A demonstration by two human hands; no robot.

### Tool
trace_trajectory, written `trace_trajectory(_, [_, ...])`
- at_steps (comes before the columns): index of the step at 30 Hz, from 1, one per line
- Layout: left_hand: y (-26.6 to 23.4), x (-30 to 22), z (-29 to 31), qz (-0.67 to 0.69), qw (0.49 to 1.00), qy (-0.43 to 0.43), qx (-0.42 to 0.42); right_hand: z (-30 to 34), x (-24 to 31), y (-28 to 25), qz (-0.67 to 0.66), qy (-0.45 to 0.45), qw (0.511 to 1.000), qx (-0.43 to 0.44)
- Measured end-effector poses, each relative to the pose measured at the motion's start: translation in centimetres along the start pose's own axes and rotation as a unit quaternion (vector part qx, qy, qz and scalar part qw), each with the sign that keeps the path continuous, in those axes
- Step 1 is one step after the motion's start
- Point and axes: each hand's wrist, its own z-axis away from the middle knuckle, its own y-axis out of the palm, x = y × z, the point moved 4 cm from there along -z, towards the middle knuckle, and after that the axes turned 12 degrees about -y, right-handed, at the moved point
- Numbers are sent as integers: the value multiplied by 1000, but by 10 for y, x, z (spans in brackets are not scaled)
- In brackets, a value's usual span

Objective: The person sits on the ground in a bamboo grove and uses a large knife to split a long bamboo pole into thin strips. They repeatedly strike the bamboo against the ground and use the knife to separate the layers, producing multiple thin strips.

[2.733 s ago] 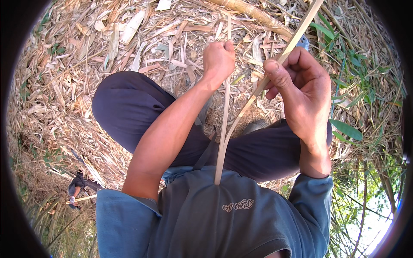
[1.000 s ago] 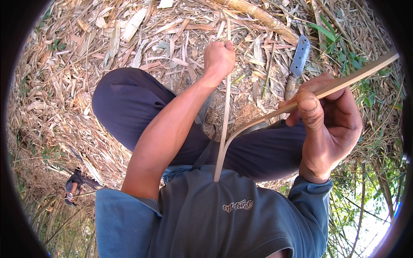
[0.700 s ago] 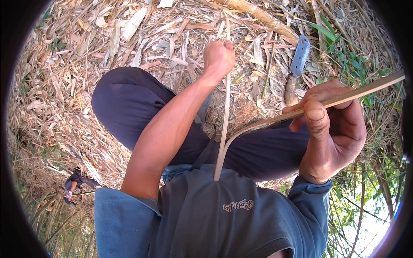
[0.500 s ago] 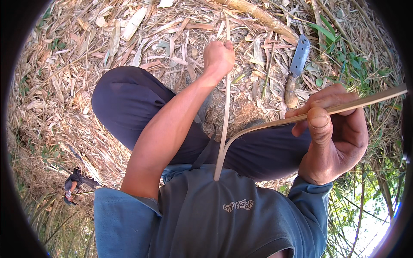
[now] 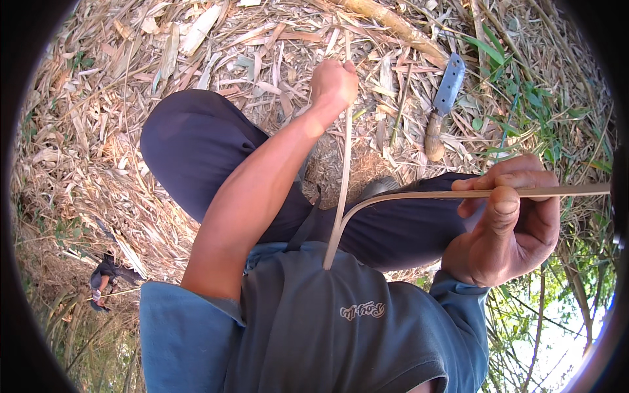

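Observation:
A long pale bamboo strip (image 5: 345,154) runs from my chest out past my left hand (image 5: 334,85). That hand is a fist wrapped round it, well out in front of me. Close to my shirt the strip forks, and a second, thinner length (image 5: 400,195) bends away to the right. My right hand (image 5: 514,219) pinches this split-off length between thumb and fingers, over my right thigh. Its free end reaches the right rim of the picture. Whether the near end touches my shirt, I cannot tell.
On the ground ahead to the right lies a knife (image 5: 449,85) with holes in its blade and a wooden handle. Beyond it is a bamboo pole (image 5: 393,26). Dry husks and shavings (image 5: 98,144) cover the ground. Another person (image 5: 108,278) is far off at the left.
My right hand has moved slightly toward me, and the split-off length it holds has swung from slanting upward to nearly level. The left hand keeps its grip, almost unmoved.

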Motion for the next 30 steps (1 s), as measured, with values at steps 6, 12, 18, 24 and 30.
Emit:
trace_trajectory(6, [-1, -7, 0, 14, 998, -27, 51, -2, 8, -2, -4, 6, 1000, -30])
trace_trajectory(12, [-1, -9, -3, 10, 997, -47, 62, -5, 17, 3, 31, -1, 999, -41])
trace_trajectory(18, [-5, -16, -3, 11, 992, -65, 105, -10, 27, 3, 61, -20, 997, -30])
trace_trajectory(24, [-4, -18, -5, 18, 993, -58, 97, -14, 36, 3, 81, -41, 996, -9])
trace_trajectory(30, [-4, -18, -4, 25, 993, -54, 103, -11, 43, 4, 108, -48, 993, -8])
